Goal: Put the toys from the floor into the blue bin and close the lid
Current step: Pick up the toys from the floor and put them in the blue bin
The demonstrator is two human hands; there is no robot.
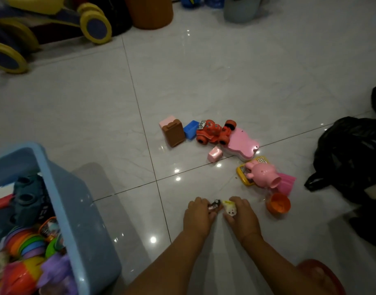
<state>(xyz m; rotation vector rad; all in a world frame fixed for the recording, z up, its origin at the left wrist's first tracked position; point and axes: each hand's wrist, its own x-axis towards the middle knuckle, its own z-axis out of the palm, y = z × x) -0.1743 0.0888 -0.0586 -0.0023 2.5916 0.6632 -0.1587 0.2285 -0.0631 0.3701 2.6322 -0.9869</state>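
The blue bin point(80, 209) stands open at the lower left, filled with several colourful toys; no lid is in sight. On the tiled floor ahead, my left hand point(196, 216) is closed on a small dark toy point(214, 205). Right beside it, my right hand point(241, 216) grips a small white and yellow toy point(229, 208). Further off lie a brown block point(174, 134), a blue block point(191, 129), a red toy truck point(214, 132), a small pink block point(214, 153), a pink flat toy point(242, 145), a pink pig point(262, 173) on a yellow toy point(242, 177), and an orange cup point(278, 203).
A yellow and blue ride-on toy point(44, 28) and an orange container point(150, 11) stand at the back left. A grey pot point(240, 9) is at the back. A black plastic bag point(351, 154) lies at the right. A red stool point(323, 275) edge shows at the bottom right.
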